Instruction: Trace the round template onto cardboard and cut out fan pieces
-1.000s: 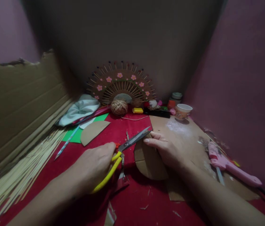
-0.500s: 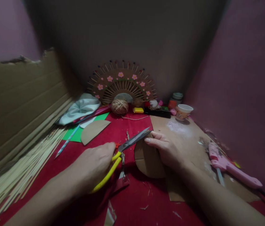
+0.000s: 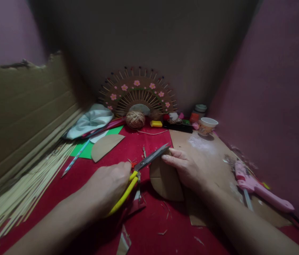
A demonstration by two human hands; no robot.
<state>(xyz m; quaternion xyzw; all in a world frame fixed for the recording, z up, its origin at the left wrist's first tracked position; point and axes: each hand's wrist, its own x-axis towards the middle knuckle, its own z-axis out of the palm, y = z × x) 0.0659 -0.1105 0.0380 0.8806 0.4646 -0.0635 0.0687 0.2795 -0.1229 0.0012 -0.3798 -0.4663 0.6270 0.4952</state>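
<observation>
My left hand is closed around the yellow handles of a pair of scissors. The blades point up and to the right, nearly together, with their tips at the upper edge of a rounded cardboard piece. Thumb and fingers of my right hand pinch that piece near its top corner, just beside the blade tips. A straight crease or line crosses the cardboard. Beyond my left hand, a half-round cardboard piece lies partly on a green sheet.
Thin sticks spread along the left, near a pencil. At the back stand a flowered fan, a twine ball and a paper cup. A pink glue gun lies right on a cardboard sheet. Scraps litter the red cloth.
The cardboard piece and my right hand have shifted slightly left. The scissors' yellow handles have drawn a little closer together. Both hands keep their hold.
</observation>
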